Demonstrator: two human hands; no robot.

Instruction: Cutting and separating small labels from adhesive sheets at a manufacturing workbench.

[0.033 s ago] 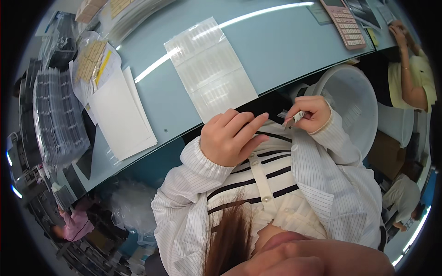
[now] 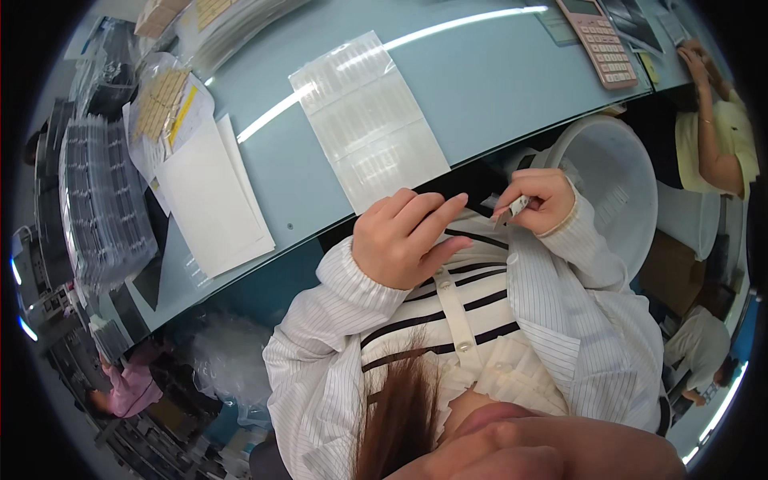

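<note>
My left hand (image 2: 408, 238) hovers just off the table's front edge, before my striped top. Its index finger and thumb stand apart, with nothing visible between them. To its right, my right hand (image 2: 542, 196) is closed on a small flat pale piece with dark marks (image 2: 517, 207), pinched between thumb and fingers. Its exact kind is too small to tell. Beyond my left hand, a clear plastic sheet with rows of narrow pockets (image 2: 368, 120) lies flat on the blue-grey table (image 2: 472, 96), reaching the front edge.
White papers (image 2: 210, 196) and a bag of tan pieces (image 2: 162, 108) lie left, beside stacked clear pocket sheets (image 2: 108, 204). A pink calculator (image 2: 606, 52) sits far right. A white bin (image 2: 632, 192) stands by my right arm. A co-worker's hand (image 2: 694, 64) rests at the far right.
The pale piece in my right hand is tilted slightly differently. My left hand has shifted very slightly to the right; the things on the table show only a small shift in view.
</note>
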